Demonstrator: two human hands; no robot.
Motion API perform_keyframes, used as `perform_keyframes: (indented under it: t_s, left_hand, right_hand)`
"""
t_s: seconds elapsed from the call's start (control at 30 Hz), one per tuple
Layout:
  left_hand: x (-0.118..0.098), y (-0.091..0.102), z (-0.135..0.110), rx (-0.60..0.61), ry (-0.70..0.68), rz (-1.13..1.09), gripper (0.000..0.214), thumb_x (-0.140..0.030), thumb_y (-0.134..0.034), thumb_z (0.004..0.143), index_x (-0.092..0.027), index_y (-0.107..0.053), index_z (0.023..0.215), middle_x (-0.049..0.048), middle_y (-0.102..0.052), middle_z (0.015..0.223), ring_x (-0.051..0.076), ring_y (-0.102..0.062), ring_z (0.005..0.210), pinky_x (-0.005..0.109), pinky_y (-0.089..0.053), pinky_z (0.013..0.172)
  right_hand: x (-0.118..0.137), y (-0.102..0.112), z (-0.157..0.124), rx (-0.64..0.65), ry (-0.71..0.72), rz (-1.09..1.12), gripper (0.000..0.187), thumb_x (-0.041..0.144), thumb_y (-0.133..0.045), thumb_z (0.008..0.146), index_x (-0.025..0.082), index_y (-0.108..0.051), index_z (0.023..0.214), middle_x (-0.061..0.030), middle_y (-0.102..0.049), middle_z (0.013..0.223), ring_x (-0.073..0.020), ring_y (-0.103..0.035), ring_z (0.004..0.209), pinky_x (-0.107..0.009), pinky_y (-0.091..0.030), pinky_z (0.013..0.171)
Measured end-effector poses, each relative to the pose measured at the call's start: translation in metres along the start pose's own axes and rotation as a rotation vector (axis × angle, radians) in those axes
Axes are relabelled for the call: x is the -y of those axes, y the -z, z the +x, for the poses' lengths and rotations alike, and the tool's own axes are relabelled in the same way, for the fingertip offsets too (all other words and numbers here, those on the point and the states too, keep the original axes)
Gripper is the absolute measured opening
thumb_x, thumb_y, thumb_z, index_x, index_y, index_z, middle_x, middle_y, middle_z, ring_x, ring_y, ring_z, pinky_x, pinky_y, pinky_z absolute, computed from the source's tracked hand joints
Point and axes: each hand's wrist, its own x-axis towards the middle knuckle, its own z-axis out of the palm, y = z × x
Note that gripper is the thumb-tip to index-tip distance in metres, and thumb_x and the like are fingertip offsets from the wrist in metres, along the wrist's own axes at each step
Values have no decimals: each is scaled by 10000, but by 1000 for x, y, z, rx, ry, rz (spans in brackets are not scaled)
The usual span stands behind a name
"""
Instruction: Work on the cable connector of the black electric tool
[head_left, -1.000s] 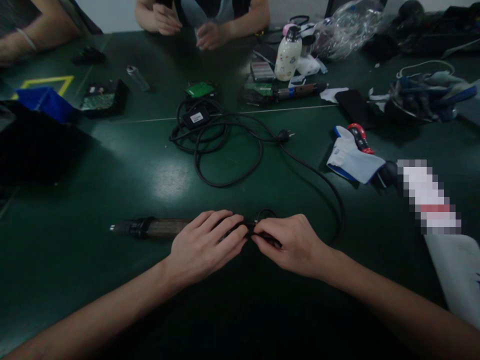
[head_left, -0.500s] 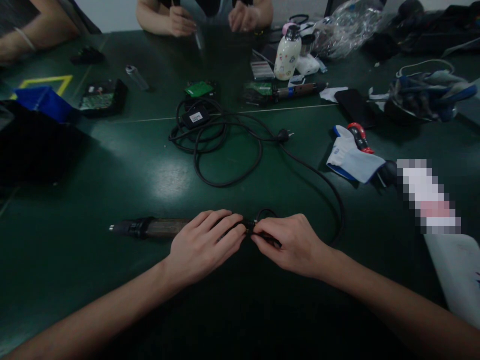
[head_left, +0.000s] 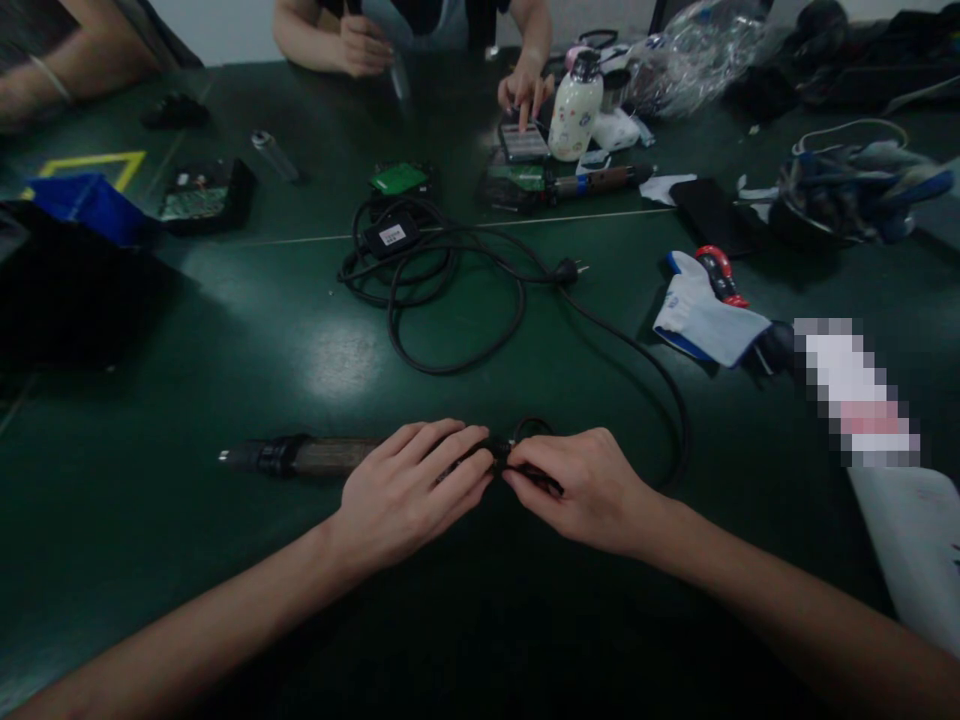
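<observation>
A dark electric screwdriver (head_left: 300, 456) lies on the green table (head_left: 187, 420) in front of me, its tip pointing left. My left hand (head_left: 409, 490) rests over its rear end, fingers curled around the body. My right hand (head_left: 581, 490) pinches the black cable (head_left: 645, 370) where it enters the tool's rear end. The cable runs right, curves up and joins a coil with a power adapter (head_left: 390, 236) in the table's middle.
A white work glove (head_left: 705, 315) and a red-handled tool (head_left: 718, 275) lie to the right. Further back are a white bottle (head_left: 576, 108), green circuit boards, another screwdriver (head_left: 600, 182) and a blue bin (head_left: 90, 205). Another person's hand (head_left: 525, 92) touches a small box across the table.
My hands have hardly moved. Across the table, the other person's hand has reached down to the small box beside the bottle.
</observation>
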Motion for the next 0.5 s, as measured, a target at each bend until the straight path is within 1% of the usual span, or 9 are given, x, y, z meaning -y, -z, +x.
perform_keyframes:
  t_s: [0.1, 0.23, 0.3, 0.4, 0.5]
  left_hand:
    - [0, 0, 1, 24, -18, -4, 255, -267, -679, 999, -216, -668, 1248, 39, -689, 1383, 254, -657, 1222, 398, -539, 953]
    - [0, 1, 1, -8, 15, -1, 217, -274, -698, 988, -197, -680, 1190, 48, -712, 1333, 249, -673, 1192, 390, -546, 940]
    - [0, 1, 1, -6, 6, -2, 242, -282, -700, 987, -204, -677, 1215, 50, -706, 1349, 252, -672, 1200, 389, -547, 937]
    - [0, 1, 0, 24, -23, 2, 277, -249, -686, 989, -225, -668, 1264, 51, -684, 1396, 261, -661, 1230, 397, -544, 949]
    - [0, 1, 0, 14, 4, -1, 238, -241, -689, 988, -202, -677, 1222, 56, -700, 1364, 257, -665, 1220, 396, -546, 958]
  right_hand:
    - [0, 0, 0, 5, -4, 1, 132, 271, -600, 1030, 189, -700, 1004, -10, -740, 845, -128, -612, 641, -258, -352, 610]
    - [-1, 0, 0, 12, 1, -5, 139, 280, -599, 1033, 189, -701, 1004, -9, -737, 848, -127, -608, 641, -259, -355, 609]
    - [-1, 1, 0, 15, 1, -5, 132, 276, -603, 1029, 191, -700, 1002, -8, -737, 851, -127, -610, 642, -260, -357, 609]
    - [0, 1, 0, 21, -7, -13, 129, 271, -601, 1026, 193, -701, 998, -6, -736, 847, -132, -618, 649, -264, -359, 609]
    - [1, 2, 0, 24, -11, -20, 142, 276, -593, 1032, 191, -703, 1000, -11, -735, 846, -134, -625, 652, -266, -363, 612]
